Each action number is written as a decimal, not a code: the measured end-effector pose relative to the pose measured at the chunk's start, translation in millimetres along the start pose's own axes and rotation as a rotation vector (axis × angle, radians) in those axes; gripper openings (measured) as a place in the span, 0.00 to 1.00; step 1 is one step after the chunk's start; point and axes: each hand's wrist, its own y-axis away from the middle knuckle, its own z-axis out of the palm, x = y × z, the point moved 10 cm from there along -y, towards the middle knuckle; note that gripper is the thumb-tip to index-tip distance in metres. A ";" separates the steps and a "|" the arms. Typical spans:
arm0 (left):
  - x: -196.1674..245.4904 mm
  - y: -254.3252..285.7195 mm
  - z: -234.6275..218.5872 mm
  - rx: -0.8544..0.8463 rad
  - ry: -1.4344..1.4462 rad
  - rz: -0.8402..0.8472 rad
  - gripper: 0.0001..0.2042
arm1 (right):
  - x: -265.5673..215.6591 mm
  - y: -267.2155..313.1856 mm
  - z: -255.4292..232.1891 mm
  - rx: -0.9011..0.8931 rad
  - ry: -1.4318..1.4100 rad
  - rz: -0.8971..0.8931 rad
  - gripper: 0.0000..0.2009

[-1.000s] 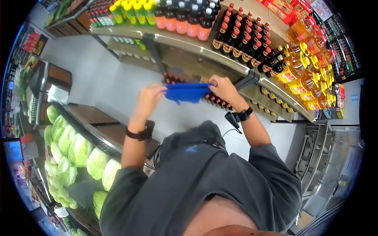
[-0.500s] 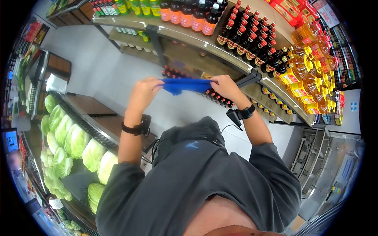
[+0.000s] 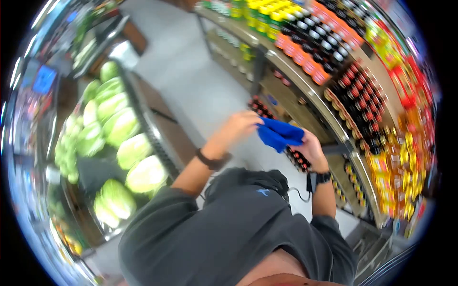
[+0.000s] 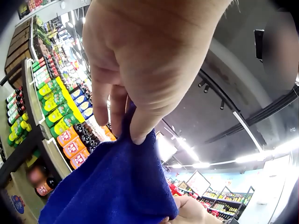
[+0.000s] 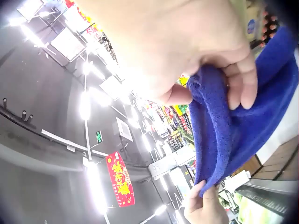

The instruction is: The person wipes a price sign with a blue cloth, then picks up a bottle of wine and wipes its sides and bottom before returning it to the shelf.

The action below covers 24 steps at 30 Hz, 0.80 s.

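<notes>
Blue cloth (image 3: 280, 134) is bunched up between our hands now, not stretched flat like a moment ago. Left hand (image 3: 241, 125) pinches one corner, right hand (image 3: 310, 148) grips the other end with curled fingers (image 5: 243, 84), so we're folding it, bottle shelves (image 3: 334, 81) just beyond.

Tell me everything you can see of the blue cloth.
The blue cloth looks like soft, fuzzy towelling, plain bright blue with no print. It is bunched and folded over, held up in the air in front of the person's chest, near the bottle shelves. The left hand pinches one edge; the right hand grips the other side, fingers curled into the fabric.
</notes>
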 end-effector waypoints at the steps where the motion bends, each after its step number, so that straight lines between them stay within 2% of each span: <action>1: 1.1 2.1 -2.6 0.020 -0.010 -0.010 0.11 | -4.1 1.5 7.1 0.043 0.036 -0.024 0.16; 2: 3.5 3.9 -4.7 0.038 -0.014 -0.015 0.11 | -7.9 1.4 9.6 0.094 0.072 -0.055 0.15; 4: 9.0 8.1 -9.1 0.054 -0.016 -0.017 0.10 | -12.4 -7.9 -1.0 0.239 0.478 -0.120 0.11; 7: 14.8 13.6 -13.3 0.072 -0.037 -0.008 0.08 | -28.7 -12.8 4.3 0.250 0.896 -0.453 0.10; 10: 11.2 21.6 -18.2 0.075 -0.042 -0.040 0.07 | -22.6 -15.2 11.6 0.228 0.973 -0.443 0.09; 11: 8.3 24.7 -20.9 0.074 -0.048 -0.066 0.06 | -20.1 -14.5 16.2 0.181 1.003 -0.407 0.06; 14: 3.8 33.3 -31.1 0.069 -0.078 -0.121 0.06 | -27.8 -5.2 44.1 0.154 1.116 -0.194 0.04; 15: 3.1 34.9 -34.2 0.065 -0.090 -0.132 0.06 | -35.1 -1.4 52.6 0.171 1.102 -0.217 0.06; 18: -4.0 42.7 -38.5 0.078 -0.081 -0.161 0.06 | -54.7 6.7 82.4 0.021 1.243 -0.502 0.08; 23: -14.5 53.3 -34.8 -0.028 -0.041 -0.295 0.07 | -18.2 6.7 65.9 -0.045 1.098 0.154 0.12; 24: -19.7 55.7 -31.5 -0.062 -0.034 -0.332 0.08 | -17.8 8.6 65.1 -0.048 1.104 0.156 0.11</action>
